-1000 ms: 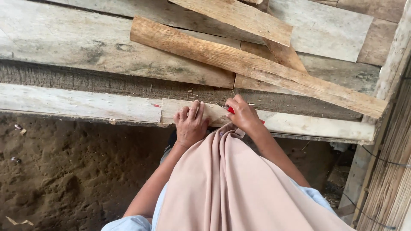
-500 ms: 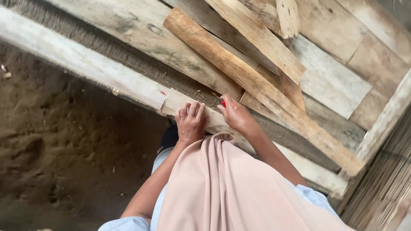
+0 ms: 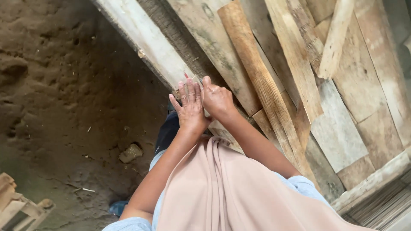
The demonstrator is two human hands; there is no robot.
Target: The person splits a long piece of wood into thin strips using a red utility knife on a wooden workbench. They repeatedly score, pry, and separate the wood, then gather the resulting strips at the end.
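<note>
The left hand [image 3: 189,107] is pressing flat, fingers spread, on the pale weathered wooden plank [image 3: 150,40] while the right hand [image 3: 217,99] is pinching a small red-tipped marker [image 3: 186,75] at the plank's near end, best kept steady.

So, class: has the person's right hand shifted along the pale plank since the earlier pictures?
Cannot tell: the camera swung. The right hand rests beside the left hand on the pale plank, as before.
</note>
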